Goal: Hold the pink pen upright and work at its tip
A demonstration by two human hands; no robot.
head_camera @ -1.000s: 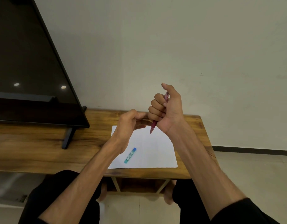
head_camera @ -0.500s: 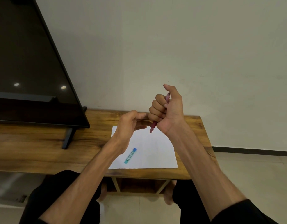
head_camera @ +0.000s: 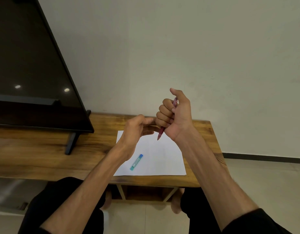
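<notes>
Pen (head_camera: 162,130) fisted in right hand (head_camera: 176,117), tip down, above paper (head_camera: 156,157) on tabletop (head_camera: 44,157). Left hand (head_camera: 135,130) at its 9 o'clock, fingers curled; whether it pinches anything can't tell. Lead case (head_camera: 136,162) on paper, 6 o'clock of left hand.

Plain pale wall (head_camera: 196,48); wooden table (head_camera: 44,157) against it; dark television (head_camera: 27,73) at left; beige tiled floor (head_camera: 264,183).

A dark red pen (head_camera: 162,130) shows against a plain white sheet of paper (head_camera: 156,159), on which lies a teal tube (head_camera: 136,162) with a blue cap, all on a brown, dark-grained wooden table (head_camera: 44,154) beside a glossy black screen (head_camera: 27,73), before a pale greenish-white wall (head_camera: 179,48).
</notes>
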